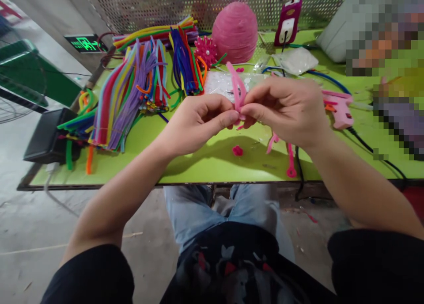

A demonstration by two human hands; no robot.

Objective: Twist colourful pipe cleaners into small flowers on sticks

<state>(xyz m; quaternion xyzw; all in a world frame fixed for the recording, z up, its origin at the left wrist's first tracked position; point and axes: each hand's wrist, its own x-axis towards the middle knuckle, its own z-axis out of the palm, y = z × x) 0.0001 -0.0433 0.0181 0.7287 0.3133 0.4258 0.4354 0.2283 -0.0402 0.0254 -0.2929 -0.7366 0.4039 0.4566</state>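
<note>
Between both hands, above the middle of the green table, is a pink pipe cleaner (237, 89) bent into a narrow upright loop. My left hand (202, 120) pinches its lower end between thumb and forefinger. From the other side my right hand (285, 107) pinches the same spot, its fingertips almost touching the left ones. The exact shape at the pinch is partly hidden by the fingers. Beneath the hands a small pink curled piece (237, 150) lies on the table. More pink pipe cleaner (290, 161) pieces lie under my right wrist, one ending in a small ring.
Bundled colourful pipe cleaners (112, 100) cover the left side, beside a black box (49, 136). Behind stand a pink wrapped dome (235, 32) and a pink flower (206, 52). A pink glue gun (341, 112) with a black cable lies right. A perforated metal panel (149, 8) closes the back.
</note>
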